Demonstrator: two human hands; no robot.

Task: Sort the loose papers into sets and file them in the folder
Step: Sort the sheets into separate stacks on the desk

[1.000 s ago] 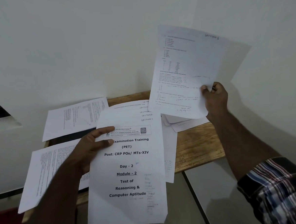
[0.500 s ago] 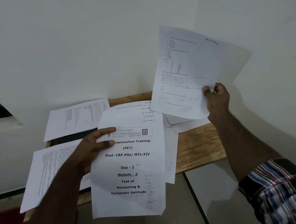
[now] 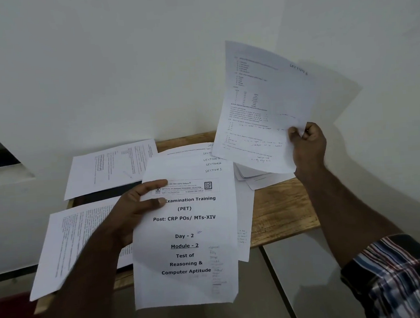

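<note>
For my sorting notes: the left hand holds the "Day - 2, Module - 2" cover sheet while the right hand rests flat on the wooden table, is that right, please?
Not quite. The left hand does hold the "Day - 2, Module - 2" cover sheet, but the right hand is not flat on the wooden table: it is raised above it, pinching a printed sheet by its lower edge. The head view shows this.

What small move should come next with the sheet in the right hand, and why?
Probably bring the raised sheet, pinched by the right hand, down onto the cover-page stack the left hand holds: both carry handwritten section labels, so they likely belong together.
</note>
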